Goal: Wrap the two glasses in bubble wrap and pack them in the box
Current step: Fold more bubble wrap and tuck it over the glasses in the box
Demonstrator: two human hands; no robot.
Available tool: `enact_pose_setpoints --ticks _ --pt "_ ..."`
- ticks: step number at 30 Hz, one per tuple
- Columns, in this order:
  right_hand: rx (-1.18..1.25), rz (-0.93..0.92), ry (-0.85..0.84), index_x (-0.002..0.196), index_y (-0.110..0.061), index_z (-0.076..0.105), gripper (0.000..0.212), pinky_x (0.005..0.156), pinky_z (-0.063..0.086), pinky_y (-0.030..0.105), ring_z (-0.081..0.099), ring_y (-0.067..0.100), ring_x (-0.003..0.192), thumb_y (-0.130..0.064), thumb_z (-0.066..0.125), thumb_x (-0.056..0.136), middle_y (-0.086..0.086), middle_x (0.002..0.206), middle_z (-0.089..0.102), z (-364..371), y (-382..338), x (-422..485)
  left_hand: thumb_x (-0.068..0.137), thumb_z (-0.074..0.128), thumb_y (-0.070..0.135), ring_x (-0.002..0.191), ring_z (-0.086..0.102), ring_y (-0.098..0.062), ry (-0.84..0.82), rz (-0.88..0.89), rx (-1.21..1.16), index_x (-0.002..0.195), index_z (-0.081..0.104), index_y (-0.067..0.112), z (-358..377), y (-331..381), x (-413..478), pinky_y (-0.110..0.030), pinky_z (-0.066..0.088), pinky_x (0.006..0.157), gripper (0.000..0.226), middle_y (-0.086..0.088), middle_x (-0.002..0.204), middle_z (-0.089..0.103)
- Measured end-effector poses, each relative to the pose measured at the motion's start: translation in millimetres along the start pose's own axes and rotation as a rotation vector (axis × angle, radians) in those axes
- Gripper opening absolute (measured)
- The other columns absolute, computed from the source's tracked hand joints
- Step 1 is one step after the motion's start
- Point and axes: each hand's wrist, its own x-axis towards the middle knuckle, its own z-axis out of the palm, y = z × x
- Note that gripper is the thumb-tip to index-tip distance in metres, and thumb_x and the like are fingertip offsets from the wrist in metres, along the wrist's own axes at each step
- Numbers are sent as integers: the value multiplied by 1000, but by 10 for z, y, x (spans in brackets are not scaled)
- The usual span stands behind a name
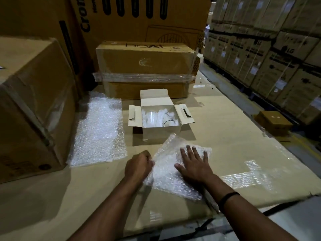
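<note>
Lying on the cardboard surface near the person, the bubble wrap sheet (166, 173) was clear and crinkled. Right hand (194, 165) pressed flat on it, fingers spread. Left hand (139, 165) pinched its left edge. Just behind it the white box (161, 134) stood open, a clear glass (169, 122) among wrap inside. Cartons read "boAt" (145, 58) and "LG" (286, 50).
</note>
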Motion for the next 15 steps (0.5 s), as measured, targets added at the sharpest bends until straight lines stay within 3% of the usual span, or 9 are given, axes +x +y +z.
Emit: enact_pose_setpoints --ticks 4,6,9,10,13,15 --pt "62 -59 -51 155 -26 -4 76 118 -8 52 -11 22 149 -66 20 95 4 162 -12 4 -79 -29 91 62 23 81 65 -23 170 -72 -131 86 60 31 -207 -77 111 -32 51 69 9 3 86 71" --pt "111 -86 75 155 -24 0 76 119 -4 49 -3 20 150 -63 28 96 4 164 -2 -63 -106 -8 91 60 17 81 62 -24 226 -60 -203 94 64 31 -299 -127 176 -30 45 66 15 1 90 70" --pt "333 -86 353 154 -15 12 92 119 18 43 21 26 146 -51 63 87 9 161 18 -268 -144 108 93 61 12 81 60 -17 224 43 -306 100 69 21 -397 -188 242 -28 44 68 14 4 89 68" --pt "429 -59 375 154 -13 14 99 117 24 41 26 28 144 -46 73 81 10 159 23 -348 -141 170 92 62 11 83 61 -15 196 87 -336 97 69 21 -417 -218 265 -26 44 69 14 5 88 67" --pt "645 -61 267 154 -18 13 113 111 35 37 36 24 138 -36 86 69 5 152 36 -558 -119 391 91 62 5 82 61 -8 70 180 -458 88 67 29 -470 -271 297 -21 43 70 24 11 85 67" --pt "744 -81 143 152 -18 20 105 104 39 32 43 16 129 -23 86 71 -3 137 44 -634 -133 502 91 62 1 81 62 -8 40 171 -595 87 67 29 -505 -277 297 -24 45 74 28 9 86 68"
